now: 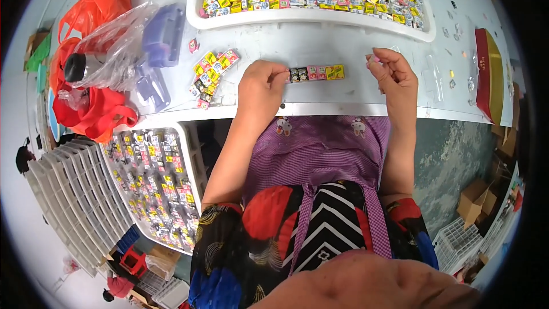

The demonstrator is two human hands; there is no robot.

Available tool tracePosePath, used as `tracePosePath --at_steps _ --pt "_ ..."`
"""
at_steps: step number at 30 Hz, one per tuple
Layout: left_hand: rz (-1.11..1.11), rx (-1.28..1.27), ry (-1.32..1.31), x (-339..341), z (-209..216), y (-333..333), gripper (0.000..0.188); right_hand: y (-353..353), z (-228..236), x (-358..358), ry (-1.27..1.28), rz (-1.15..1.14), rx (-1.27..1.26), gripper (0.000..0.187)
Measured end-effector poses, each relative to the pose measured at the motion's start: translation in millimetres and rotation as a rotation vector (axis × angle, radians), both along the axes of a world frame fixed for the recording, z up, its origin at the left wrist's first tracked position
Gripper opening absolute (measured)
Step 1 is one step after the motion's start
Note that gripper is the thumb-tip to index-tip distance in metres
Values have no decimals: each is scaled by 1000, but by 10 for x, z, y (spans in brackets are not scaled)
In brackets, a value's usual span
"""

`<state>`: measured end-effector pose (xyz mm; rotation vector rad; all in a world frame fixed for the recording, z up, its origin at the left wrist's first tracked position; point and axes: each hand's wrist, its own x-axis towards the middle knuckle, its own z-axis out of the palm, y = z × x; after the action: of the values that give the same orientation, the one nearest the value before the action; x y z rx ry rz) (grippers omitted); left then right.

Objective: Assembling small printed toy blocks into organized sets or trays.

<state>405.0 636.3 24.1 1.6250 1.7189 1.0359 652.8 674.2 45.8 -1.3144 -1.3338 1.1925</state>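
Note:
A short straight row of small boxes (317, 73), black, pink and yellow, lies on the table close to its front edge. At the row's left end, my left hand (258, 87) is closed, with thumb and forefinger pinched against the end box. My right hand (396, 75) is raised to the right of the row, apart from it. Its thumb and forefinger are pinched together on something small and pinkish that I cannot make out. Left of my left hand lies a loose cluster of similar boxes (207, 74), with a single red-pink box (193, 45) beyond it.
A large white tray (311, 18) heaped with small boxes takes up the table's far side. Plastic bags (106, 8) and a dark-capped bottle (77, 67) stand at left. Clear plastic pieces (434, 77) and a red-gold carton (486, 74) lie at right. Another filled tray (191, 166) sits lower left.

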Motion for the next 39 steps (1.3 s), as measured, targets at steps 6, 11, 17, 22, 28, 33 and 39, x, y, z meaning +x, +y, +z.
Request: tracePosePath --at_steps 6,11,17,22,28,33,39 --pt "3 12 14 9 -42 22 4 -29 -55 -95 29 10 -27 25" --pt "-13 13 8 22 -37 32 5 -7 18 -152 24 -58 -60 23" --pt "-11 -63 -51 -20 -38 29 6 55 -91 -48 11 -60 -108 28" --pt "1 -85 -172 -59 -51 12 10 59 -84 -2 265 -64 -210 29" --pt "51 38 -268 -123 -220 -31 11 96 -168 42 549 53 -294 30" --pt "51 70 -285 -128 -217 -17 11 97 -141 7 412 -31 -246 29" --pt "44 83 -267 -103 -199 -8 10 144 -134 18 481 -13 -237 25"
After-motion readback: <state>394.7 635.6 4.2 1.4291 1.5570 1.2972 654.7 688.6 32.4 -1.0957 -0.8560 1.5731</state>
